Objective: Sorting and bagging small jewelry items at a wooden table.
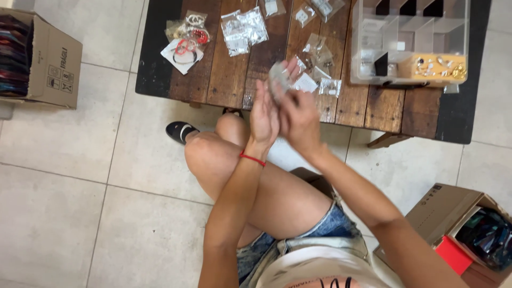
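Observation:
My left hand (263,114) and my right hand (300,114) are raised together above my knee, in front of a low dark wooden table (229,80). Between their fingers they hold a small clear plastic bag (278,77), blurred by motion. A red string bracelet (252,158) circles my left wrist. On the table just beyond the hands lie several more small clear bags (320,69) with tiny items inside.
A clear plastic compartment organiser (410,40) stands at the table's right, with small jewellery in one section. Bags with red and black bracelets (185,47) lie at the left. Cardboard boxes sit on the tiled floor at far left (50,61) and lower right (458,224).

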